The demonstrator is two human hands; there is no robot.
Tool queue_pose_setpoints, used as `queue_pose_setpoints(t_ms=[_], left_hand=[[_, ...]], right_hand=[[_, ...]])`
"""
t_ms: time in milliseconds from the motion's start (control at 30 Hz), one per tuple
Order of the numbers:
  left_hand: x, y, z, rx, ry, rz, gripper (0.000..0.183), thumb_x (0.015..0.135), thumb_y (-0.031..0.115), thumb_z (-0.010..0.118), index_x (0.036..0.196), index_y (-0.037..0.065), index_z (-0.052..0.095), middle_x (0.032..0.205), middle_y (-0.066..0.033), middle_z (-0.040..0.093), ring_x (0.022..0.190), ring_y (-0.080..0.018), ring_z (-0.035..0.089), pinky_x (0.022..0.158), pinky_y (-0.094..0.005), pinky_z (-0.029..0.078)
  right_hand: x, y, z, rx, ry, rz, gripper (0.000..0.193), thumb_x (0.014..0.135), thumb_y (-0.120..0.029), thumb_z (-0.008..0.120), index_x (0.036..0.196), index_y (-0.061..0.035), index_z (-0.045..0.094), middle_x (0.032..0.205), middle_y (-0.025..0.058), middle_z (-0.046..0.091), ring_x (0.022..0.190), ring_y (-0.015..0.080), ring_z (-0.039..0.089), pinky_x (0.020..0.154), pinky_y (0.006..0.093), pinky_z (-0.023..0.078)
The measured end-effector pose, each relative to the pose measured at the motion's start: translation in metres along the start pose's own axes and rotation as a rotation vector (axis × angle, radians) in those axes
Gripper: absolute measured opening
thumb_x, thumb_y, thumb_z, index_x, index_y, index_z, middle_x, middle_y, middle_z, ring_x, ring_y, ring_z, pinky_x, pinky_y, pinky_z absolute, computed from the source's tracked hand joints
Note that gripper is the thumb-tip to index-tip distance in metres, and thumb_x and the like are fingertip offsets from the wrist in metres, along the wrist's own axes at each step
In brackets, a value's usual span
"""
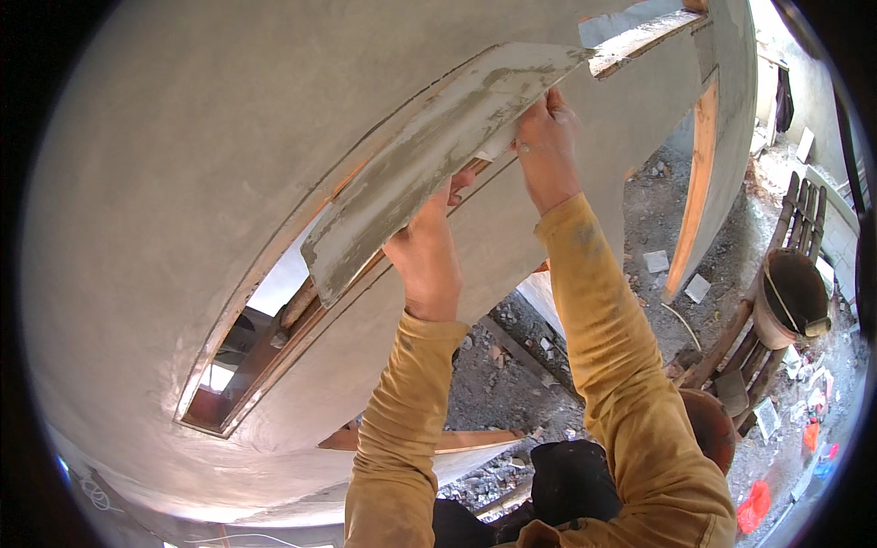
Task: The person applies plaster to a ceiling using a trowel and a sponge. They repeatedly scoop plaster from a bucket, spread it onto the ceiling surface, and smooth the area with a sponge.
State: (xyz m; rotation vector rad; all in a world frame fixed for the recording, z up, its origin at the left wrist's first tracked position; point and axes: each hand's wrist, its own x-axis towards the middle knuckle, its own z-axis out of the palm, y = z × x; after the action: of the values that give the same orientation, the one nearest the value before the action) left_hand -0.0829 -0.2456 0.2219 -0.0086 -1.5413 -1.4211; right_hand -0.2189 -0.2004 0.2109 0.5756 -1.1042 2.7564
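Observation:
Both my hands grip a long, flat grey board [438,137] smeared with wet-looking plaster. It slants across a narrow wood-framed window opening [274,365] in the grey plastered wall [183,183]. My left hand [427,260] is closed at the board's lower edge, near its middle, with some fingers hidden behind it. Further up, my right hand [548,151] is closed on the same edge near the far end. Whether the board has a handle underneath cannot be seen. Whether it touches the wall is unclear.
A second opening [639,41] lies at the upper right, and a doorway's wooden edge [699,183] stands below it. A bucket [790,297] rests on wooden poles at the right, another [708,425] beside my right arm. Rubble [493,384] and white fragments cover the ground.

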Motion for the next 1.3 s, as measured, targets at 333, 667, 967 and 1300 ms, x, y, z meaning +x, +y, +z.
queue_pose_setpoints(t_ms=[333, 667, 967, 1300], left_hand=[[0.007, -0.002, 0.000, 0.017, -0.026, 0.019, 0.027, 0.084, 0.015, 0.067, 0.108, 0.007, 0.059, 0.097, -0.0050, 0.065, 0.073, -0.0192, 0.067, 0.065, -0.0288, 0.044], [0.011, -0.002, 0.000, 0.010, -0.029, 0.020, 0.027, 0.086, 0.020, 0.066, 0.108, 0.006, 0.062, 0.098, -0.0054, 0.066, 0.075, -0.0190, 0.067, 0.065, -0.0287, 0.045], [0.013, -0.001, 0.012, 0.031, -0.052, 0.078, 0.028, 0.087, 0.022, 0.067, 0.107, 0.004, 0.064, 0.096, -0.0052, 0.066, 0.074, -0.0199, 0.068, 0.062, -0.0280, 0.046], [0.018, -0.003, 0.006, -0.044, 0.003, 0.124, 0.030, 0.085, 0.022, 0.070, 0.107, 0.003, 0.062, 0.096, -0.0054, 0.063, 0.069, -0.0208, 0.067, 0.058, -0.0270, 0.047]], right_hand=[[0.007, 0.003, 0.006, 0.018, -0.003, 0.052, 0.028, 0.096, -0.033, 0.048, 0.103, -0.0068, 0.055, 0.077, -0.0014, 0.058, 0.058, 0.0054, 0.052, 0.044, 0.0210, 0.041], [0.007, -0.003, 0.006, -0.017, -0.052, 0.027, 0.028, 0.090, -0.020, 0.045, 0.101, 0.0043, 0.053, 0.086, 0.0102, 0.060, 0.069, 0.0184, 0.061, 0.047, 0.0303, 0.056], [0.021, 0.003, 0.002, -0.022, -0.054, 0.026, 0.032, 0.094, -0.031, 0.048, 0.105, -0.0021, 0.055, 0.084, 0.0045, 0.061, 0.064, 0.0096, 0.060, 0.044, 0.0238, 0.048], [0.010, -0.003, 0.012, -0.130, -0.067, -0.012, 0.033, 0.093, -0.027, 0.046, 0.107, 0.0017, 0.054, 0.090, 0.0115, 0.060, 0.069, 0.0198, 0.064, 0.045, 0.0303, 0.055]])
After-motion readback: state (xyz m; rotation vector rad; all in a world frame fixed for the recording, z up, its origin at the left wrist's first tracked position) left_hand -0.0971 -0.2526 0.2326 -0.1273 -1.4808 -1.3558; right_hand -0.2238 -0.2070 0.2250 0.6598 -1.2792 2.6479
